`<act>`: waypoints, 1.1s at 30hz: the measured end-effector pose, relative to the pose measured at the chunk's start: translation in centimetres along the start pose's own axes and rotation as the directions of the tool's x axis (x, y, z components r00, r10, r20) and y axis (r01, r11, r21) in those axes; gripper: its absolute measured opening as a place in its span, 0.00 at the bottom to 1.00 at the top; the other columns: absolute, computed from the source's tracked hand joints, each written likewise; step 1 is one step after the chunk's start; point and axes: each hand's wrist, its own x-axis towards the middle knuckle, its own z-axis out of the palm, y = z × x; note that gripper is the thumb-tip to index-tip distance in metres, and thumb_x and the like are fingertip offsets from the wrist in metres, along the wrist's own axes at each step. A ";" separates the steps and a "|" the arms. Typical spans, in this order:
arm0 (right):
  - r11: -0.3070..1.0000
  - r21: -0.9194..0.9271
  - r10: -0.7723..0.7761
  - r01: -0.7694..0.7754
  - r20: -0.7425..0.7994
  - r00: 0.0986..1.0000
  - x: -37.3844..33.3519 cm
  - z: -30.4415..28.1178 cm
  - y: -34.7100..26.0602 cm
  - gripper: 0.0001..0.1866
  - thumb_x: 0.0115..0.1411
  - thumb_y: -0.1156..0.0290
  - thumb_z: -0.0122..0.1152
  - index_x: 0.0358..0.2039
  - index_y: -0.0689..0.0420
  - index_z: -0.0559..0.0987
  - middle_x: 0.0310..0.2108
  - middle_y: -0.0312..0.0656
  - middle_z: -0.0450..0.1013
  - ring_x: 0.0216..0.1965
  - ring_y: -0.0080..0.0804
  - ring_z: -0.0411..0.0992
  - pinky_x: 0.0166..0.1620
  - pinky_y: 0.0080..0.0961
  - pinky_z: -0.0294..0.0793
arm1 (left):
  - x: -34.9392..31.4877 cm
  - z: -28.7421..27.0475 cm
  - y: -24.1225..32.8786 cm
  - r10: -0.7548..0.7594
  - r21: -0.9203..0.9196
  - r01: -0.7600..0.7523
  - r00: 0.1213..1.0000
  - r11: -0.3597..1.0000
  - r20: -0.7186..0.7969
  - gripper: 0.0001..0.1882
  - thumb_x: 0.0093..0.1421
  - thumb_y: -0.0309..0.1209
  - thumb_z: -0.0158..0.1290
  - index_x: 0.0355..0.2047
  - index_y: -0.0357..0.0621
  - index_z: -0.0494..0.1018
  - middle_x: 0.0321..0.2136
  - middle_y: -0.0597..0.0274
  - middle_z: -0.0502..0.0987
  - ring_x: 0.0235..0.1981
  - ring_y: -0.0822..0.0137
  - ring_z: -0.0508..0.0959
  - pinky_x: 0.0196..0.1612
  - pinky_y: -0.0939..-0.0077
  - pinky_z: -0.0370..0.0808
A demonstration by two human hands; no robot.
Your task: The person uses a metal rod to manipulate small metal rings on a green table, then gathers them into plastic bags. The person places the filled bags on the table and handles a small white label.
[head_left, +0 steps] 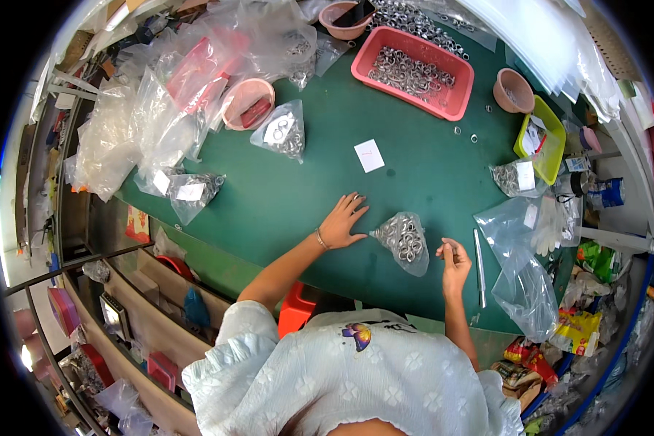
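My left hand [339, 224] lies on the green table with its fingers spread, a bracelet at the wrist. Just right of its thumb is a clear plastic bag [403, 241] full of metal rings, its narrow end pointing at the hand. My right hand [454, 264] is on the far side of that bag, thumb and fingers pinched together; anything between them is too small to make out. Beside it lies a slim tapered metal rod [479, 270]. A small white card [369, 155] with a red mark rests farther back on the table.
A pink tray [359, 67] of rings stands at the back, near a loose ring pile [414, 25]. Bagged rings [287, 134] with white labels sit left and right. Empty clear bags [512, 240] lie on the right, beside a yellow-green basket [557, 156].
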 end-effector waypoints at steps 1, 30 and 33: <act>1.000 -0.014 0.015 -0.015 0.002 1.000 -0.7 -0.1 -0.1 0.08 0.60 0.74 0.50 0.37 0.64 0.75 0.24 0.35 0.70 0.26 0.18 0.66 0.30 0.15 0.64 | -1.0 0.5 0.3 -0.025 0.026 0.026 0.999 0.999 -0.043 0.31 0.46 0.40 0.59 0.49 0.39 0.64 0.51 0.50 0.60 0.56 0.48 0.57 0.58 0.55 0.54; 0.941 -0.330 -0.103 0.076 -0.067 0.992 -3.6 3.4 -2.4 0.09 0.54 0.81 0.49 0.36 0.64 0.74 0.13 0.32 0.60 0.16 0.15 0.56 0.19 0.18 0.56 | 5.8 -2.5 14.5 -0.430 -0.850 0.523 0.753 -0.065 0.497 0.11 0.58 0.32 0.51 0.36 0.35 0.71 0.30 0.63 0.73 0.25 0.73 0.72 0.27 0.81 0.70; 0.972 -0.237 -0.025 0.001 -0.098 0.995 -3.5 3.1 -1.2 0.11 0.51 0.81 0.49 0.35 0.63 0.75 0.13 0.38 0.64 0.15 0.20 0.59 0.21 0.22 0.60 | 5.3 -3.3 13.7 -0.370 -0.650 0.565 0.825 0.509 0.428 0.12 0.57 0.29 0.50 0.39 0.34 0.70 0.33 0.56 0.73 0.27 0.68 0.73 0.32 0.75 0.72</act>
